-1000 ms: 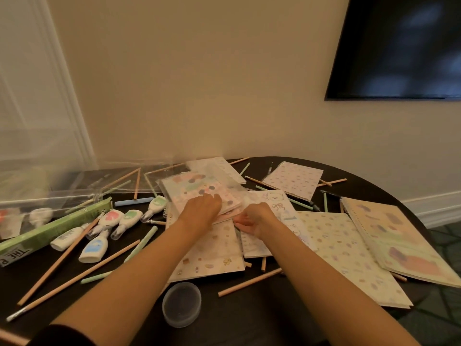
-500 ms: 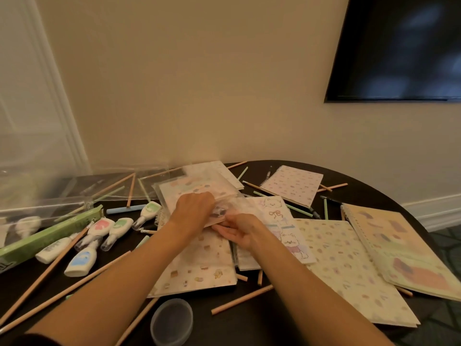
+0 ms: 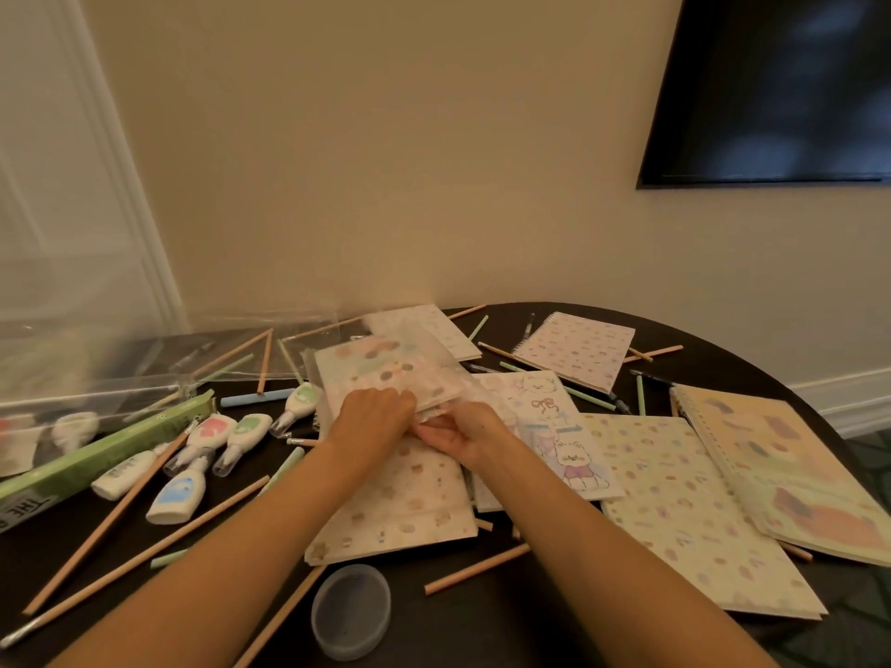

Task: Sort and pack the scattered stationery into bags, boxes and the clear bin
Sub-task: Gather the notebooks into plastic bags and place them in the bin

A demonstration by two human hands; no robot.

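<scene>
A clear plastic bag point(image 3: 410, 351) holding a pastel notebook point(image 3: 381, 373) lies tilted at the middle of the dark round table point(image 3: 713, 359). My left hand point(image 3: 369, 417) rests on the notebook's near edge with curled fingers. My right hand point(image 3: 458, 429) pinches the bag's open near edge beside it. Under them lies a spotted notebook point(image 3: 405, 513). A puppy-print notebook point(image 3: 559, 426) sits just right. The clear bin point(image 3: 58, 378) stands at the far left.
Correction tape dispensers point(image 3: 207, 455) and a green box point(image 3: 96, 455) lie left. Wooden pencils point(image 3: 115, 518) and pastel pens are scattered about. A small round lidded tub point(image 3: 350, 609) sits at the near edge. Larger notebooks point(image 3: 699, 513) cover the right side.
Both hands have drawn closer together at the bag's near edge, and the bag with its notebook has lifted and shifted a little. The puppy-print notebook is now uncovered.
</scene>
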